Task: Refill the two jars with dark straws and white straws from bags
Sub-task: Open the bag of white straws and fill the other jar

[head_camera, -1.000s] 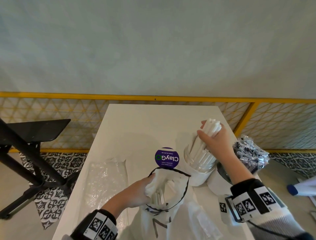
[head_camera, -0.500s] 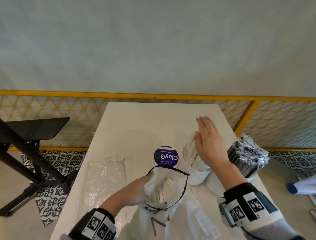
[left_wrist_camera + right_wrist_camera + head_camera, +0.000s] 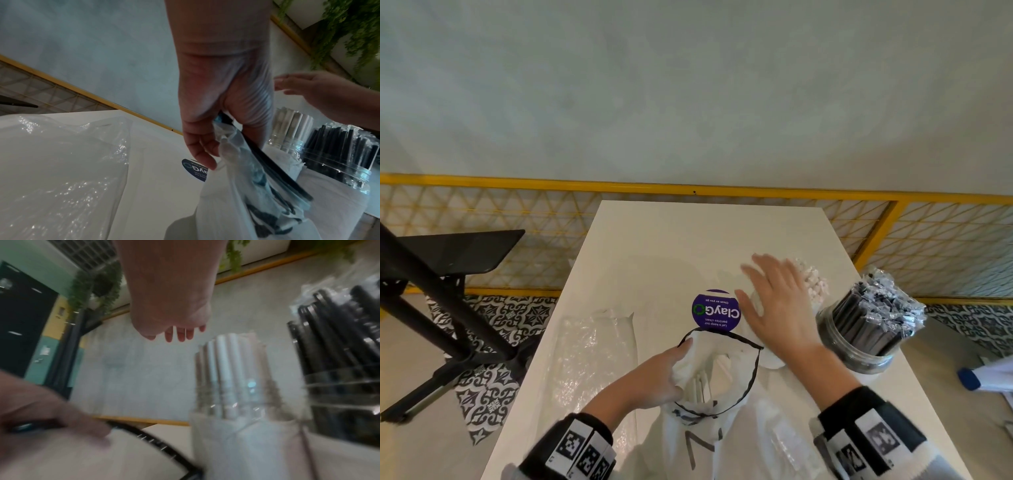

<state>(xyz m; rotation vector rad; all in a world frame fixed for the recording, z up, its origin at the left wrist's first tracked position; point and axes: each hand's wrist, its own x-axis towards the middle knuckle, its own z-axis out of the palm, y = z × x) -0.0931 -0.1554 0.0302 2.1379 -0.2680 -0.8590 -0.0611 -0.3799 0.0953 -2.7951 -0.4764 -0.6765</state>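
Left hand (image 3: 654, 375) gripped the white bag's (image 3: 717, 428) rim at lower centre.
Right hand (image 3: 779, 305), fingers spread and empty, hovered over the white-straw jar (image 3: 232, 382); the dark-straw jar (image 3: 873, 322) stood right.

Glossy crinkled plastic bag (image 3: 599, 356), clear plastic jar (image 3: 866, 346), smooth matt table (image 3: 688, 240)
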